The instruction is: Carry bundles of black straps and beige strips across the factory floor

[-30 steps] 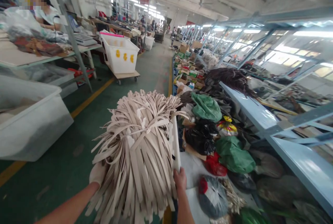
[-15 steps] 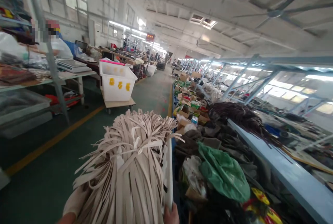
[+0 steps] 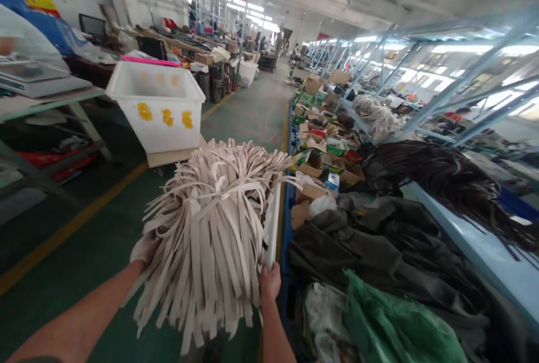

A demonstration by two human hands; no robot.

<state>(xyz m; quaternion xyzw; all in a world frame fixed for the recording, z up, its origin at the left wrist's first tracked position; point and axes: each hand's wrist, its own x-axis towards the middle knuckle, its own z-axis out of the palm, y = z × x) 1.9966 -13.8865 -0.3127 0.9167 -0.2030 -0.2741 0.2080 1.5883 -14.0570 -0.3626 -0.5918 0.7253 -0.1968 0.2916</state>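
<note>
One white bin (image 3: 168, 132) stands beyond the strips (image 3: 214, 239), right grip (image 3: 270, 281) holding a white edge (image 3: 273, 228), left grip (image 3: 144, 248) unclear.

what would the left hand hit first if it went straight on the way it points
Probably the bundle of beige strips, which hangs against the left hand; the fingertips are hidden, so depth there is unclear.

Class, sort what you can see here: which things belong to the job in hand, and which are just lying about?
In the job, judging by the hands:
- beige strips, left hand at their side
- white rim beside them, gripped by right hand

Apparently just lying about:
- white bin
- dark cloth
- green bag
- dark strips
</note>
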